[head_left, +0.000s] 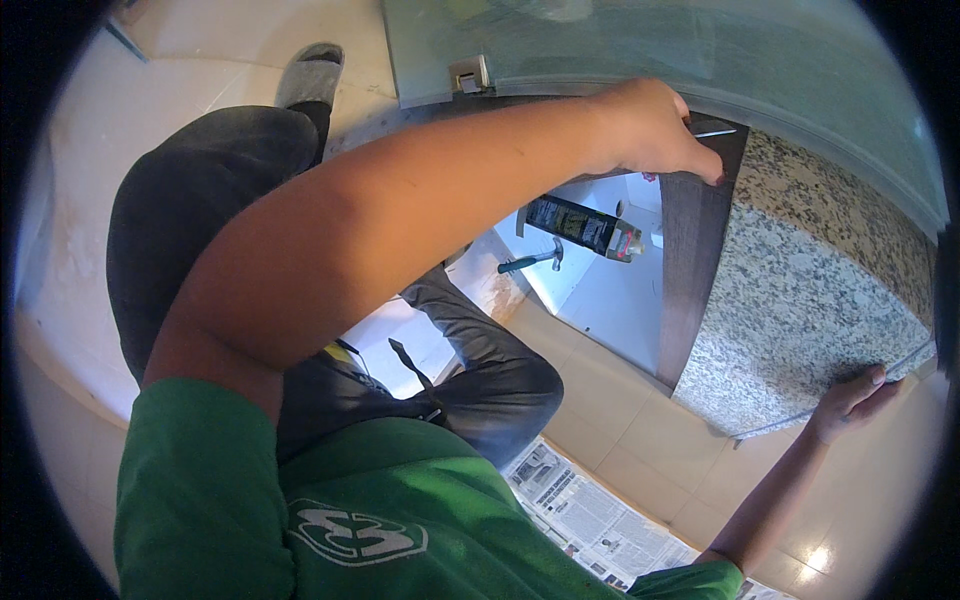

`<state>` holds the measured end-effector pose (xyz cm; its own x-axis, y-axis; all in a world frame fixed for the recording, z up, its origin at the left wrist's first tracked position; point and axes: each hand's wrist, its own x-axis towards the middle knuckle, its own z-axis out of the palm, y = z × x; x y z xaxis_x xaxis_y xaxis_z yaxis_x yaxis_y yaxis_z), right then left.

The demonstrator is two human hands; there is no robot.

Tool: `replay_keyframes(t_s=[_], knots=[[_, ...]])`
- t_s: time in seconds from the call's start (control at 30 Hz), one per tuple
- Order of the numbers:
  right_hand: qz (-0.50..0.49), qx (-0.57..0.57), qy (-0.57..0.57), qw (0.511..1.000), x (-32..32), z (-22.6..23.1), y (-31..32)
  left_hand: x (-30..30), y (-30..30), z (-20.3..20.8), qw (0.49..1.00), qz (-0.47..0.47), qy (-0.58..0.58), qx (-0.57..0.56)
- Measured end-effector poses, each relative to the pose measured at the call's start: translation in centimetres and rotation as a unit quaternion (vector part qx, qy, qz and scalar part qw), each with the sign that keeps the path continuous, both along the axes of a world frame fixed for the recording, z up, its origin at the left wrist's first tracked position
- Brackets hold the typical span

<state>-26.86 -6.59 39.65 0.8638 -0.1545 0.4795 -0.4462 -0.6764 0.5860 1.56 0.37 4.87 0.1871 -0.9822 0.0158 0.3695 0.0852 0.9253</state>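
Note:
My left hand (655, 130) is closed, with a thin flat metal blade (712, 128) sticking out past its fingers; the grip end is hidden. It rests at the dark wooden edge panel (695, 240), beside the speckled granite slab (790, 310). Lower right, my right hand (858, 402) curls round the slab's front edge, where a thin pale strip runs along. Inside the white cabinet (610, 310) below my left forearm, a dark bottle or can (580, 226) with a label lies at a slant. Beside it is a hammer (535, 258) with a dark handle.
A large glass panel (640, 45) with a metal fitting (468, 75) spans the far side, close above my left hand. Newspaper sheets (600, 515) lie on the tiled floor (630, 440) near me. My bent legs and a grey slipper (312, 75) are at the left.

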Motion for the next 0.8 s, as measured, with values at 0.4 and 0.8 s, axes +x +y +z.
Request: replay_keyframes(t_s=[0.4,0.8], knots=[[-0.015,0.015,-0.028,0.999,0.1,-0.5,0.2,0.3,-0.8,-0.6,0.998,-0.034,0.039,0.023],[-0.015,0.014,-0.017,1.000,0.9,-1.1,0.9,0.2,-0.3,0.0,0.998,-0.008,0.015,0.058]])
